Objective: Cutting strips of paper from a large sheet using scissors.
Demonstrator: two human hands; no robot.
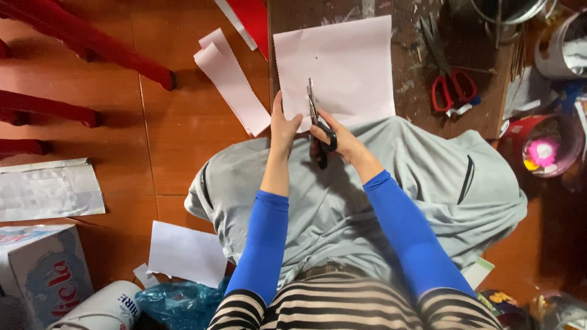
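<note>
Head view: a pale pink paper sheet (339, 67) lies half on a scarred wooden counter (422, 91), its near edge over the person's lap. Judged light, limp and easily torn; best held at the near edge beside the cut line. The left hand (283, 125) pinches that edge, grip closed on it. The right hand (333, 137), wrist bent inward, grips black-handled scissors (315, 122), blades up into the sheet. Red-handled scissors (449, 82) lie apart.

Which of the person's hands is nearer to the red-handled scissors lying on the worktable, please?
Right. The right hand, gripping black-handled scissors, sits between the left hand and the red-handled scissors. The left hand holds the pink sheet's near edge, farther away.
</note>
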